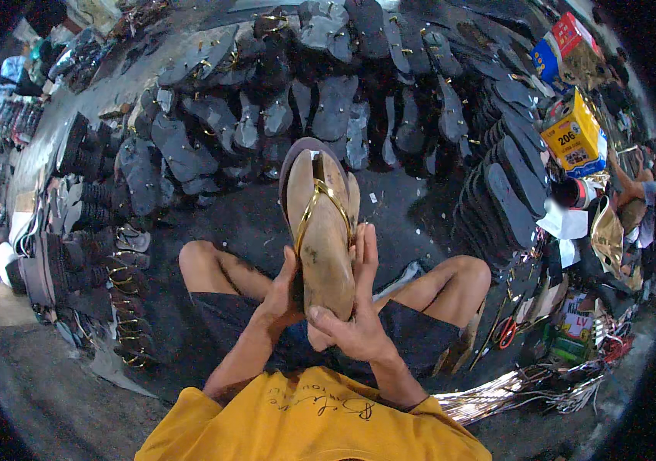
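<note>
Both hands hold a thong sandal (288, 180) in front of my body, toe end pointing away from me. A tan, foot-shaped shoe last (328, 269) lies on the sandal, under its gold V-shaped strap (315, 198). My left hand (283, 290) grips the left side near the heel; the thumb shows along the edge and the other fingers are mostly hidden. My right hand (355, 326) is closed round the heel end from the right, thumb across the last's heel and fingers up its right side. The sole's dark rim shows at the toe and left edge.
Rows of dark soles (182, 146) lie beyond my knees, with stacked soles (508, 180) at right. Finished gold-strapped sandals (124, 307) line the left. Red-handled scissors (507, 333), a yellow-and-blue box (576, 134) and a bundle of thin strips (497, 392) are at right.
</note>
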`<state>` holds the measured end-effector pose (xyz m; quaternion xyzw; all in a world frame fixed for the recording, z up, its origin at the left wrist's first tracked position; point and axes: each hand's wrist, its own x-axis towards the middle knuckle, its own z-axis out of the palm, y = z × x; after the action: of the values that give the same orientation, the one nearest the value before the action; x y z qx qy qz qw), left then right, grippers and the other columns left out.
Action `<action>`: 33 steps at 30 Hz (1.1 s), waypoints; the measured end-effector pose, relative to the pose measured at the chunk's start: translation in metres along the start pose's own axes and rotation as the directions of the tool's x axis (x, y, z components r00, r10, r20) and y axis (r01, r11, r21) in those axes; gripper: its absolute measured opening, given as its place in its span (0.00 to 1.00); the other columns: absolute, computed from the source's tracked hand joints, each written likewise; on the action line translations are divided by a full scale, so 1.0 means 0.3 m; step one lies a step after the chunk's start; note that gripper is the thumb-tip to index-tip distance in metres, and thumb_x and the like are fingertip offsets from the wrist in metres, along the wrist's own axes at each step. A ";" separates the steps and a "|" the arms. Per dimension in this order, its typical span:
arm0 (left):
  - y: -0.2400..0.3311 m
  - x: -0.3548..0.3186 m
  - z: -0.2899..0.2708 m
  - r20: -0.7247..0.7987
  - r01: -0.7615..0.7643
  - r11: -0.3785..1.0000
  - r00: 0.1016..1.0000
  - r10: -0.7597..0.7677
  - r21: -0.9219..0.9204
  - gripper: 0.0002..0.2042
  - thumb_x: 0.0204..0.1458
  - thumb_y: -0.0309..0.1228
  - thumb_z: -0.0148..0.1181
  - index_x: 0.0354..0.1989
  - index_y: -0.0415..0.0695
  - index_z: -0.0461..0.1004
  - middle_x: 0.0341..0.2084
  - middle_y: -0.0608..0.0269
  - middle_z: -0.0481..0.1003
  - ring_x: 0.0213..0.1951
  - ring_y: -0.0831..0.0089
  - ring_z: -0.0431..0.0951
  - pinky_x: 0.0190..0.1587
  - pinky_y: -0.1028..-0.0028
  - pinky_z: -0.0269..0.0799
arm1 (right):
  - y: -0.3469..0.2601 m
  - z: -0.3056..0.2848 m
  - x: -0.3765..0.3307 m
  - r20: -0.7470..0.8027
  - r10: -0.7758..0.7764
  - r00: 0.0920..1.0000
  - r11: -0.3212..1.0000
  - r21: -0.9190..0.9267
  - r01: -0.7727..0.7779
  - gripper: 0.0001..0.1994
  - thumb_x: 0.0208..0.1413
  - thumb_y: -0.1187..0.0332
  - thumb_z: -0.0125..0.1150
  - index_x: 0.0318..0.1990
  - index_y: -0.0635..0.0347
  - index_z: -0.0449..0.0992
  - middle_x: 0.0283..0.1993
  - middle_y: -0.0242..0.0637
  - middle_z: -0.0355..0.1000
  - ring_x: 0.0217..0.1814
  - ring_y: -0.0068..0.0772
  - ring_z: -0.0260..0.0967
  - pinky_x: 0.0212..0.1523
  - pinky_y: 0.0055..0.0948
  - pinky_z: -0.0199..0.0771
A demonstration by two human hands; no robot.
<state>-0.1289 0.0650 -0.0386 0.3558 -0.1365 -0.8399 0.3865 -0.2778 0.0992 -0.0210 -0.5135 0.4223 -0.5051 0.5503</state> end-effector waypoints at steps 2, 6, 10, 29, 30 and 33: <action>0.019 0.036 0.047 -0.185 -0.006 0.998 0.983 0.016 0.056 0.41 0.69 0.67 0.38 0.79 0.47 0.58 0.73 0.49 0.66 0.71 0.54 0.69 0.74 0.52 0.64 | -0.005 -0.008 -0.008 -0.014 0.037 0.999 0.999 -0.006 -0.038 0.63 0.51 0.74 0.68 0.83 0.54 0.21 0.86 0.47 0.32 0.89 0.46 0.30 0.83 0.44 0.42; 0.115 0.172 -0.294 0.123 -0.175 0.978 0.974 0.188 -0.113 0.35 0.71 0.63 0.41 0.73 0.47 0.65 0.58 0.49 0.74 0.49 0.65 0.78 0.49 0.62 0.79 | -0.103 -0.032 -0.127 -0.092 0.277 0.956 0.921 0.310 -0.237 0.59 0.52 0.75 0.66 0.83 0.55 0.27 0.85 0.50 0.41 0.88 0.49 0.38 0.83 0.44 0.44; 0.017 0.106 -0.114 0.327 0.058 0.851 0.935 0.137 -0.522 0.34 0.68 0.60 0.53 0.73 0.49 0.62 0.53 0.56 0.69 0.39 0.72 0.66 0.37 0.71 0.68 | 0.243 -0.259 0.036 -0.427 0.063 0.902 0.913 -0.341 -0.226 0.52 0.54 0.76 0.65 0.83 0.58 0.38 0.83 0.54 0.47 0.86 0.51 0.44 0.83 0.46 0.46; -0.020 -0.184 -0.163 0.114 -0.259 0.502 0.947 0.301 0.826 0.25 0.59 0.23 0.69 0.66 0.38 0.73 0.48 0.55 0.84 0.50 0.74 0.82 0.57 0.70 0.77 | -0.180 -0.351 0.339 0.491 0.061 0.869 0.803 -0.541 0.249 0.46 0.51 0.76 0.77 0.78 0.58 0.61 0.71 0.45 0.71 0.67 0.34 0.73 0.70 0.33 0.69; -0.013 -0.202 -0.171 0.121 -0.294 0.458 0.922 0.369 0.839 0.26 0.59 0.23 0.69 0.67 0.38 0.73 0.50 0.52 0.84 0.51 0.71 0.83 0.57 0.69 0.77 | -0.182 -0.359 0.351 0.516 0.127 0.847 0.838 -0.512 0.187 0.45 0.52 0.77 0.76 0.78 0.58 0.60 0.71 0.45 0.71 0.68 0.34 0.73 0.70 0.32 0.69; 0.017 -0.256 -0.177 0.123 -0.315 0.272 0.828 0.547 0.909 0.28 0.58 0.20 0.68 0.69 0.40 0.71 0.55 0.45 0.82 0.54 0.61 0.85 0.57 0.63 0.80 | -0.183 -0.273 0.421 0.518 0.342 0.784 0.885 -0.459 -0.083 0.36 0.56 0.80 0.71 0.74 0.60 0.68 0.67 0.40 0.75 0.67 0.30 0.72 0.69 0.31 0.70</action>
<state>-0.0544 0.1213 -0.0358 0.5425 -0.6153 -0.4463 0.3577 -0.3482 -0.0351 0.0307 -0.6955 0.3849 -0.1546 0.5868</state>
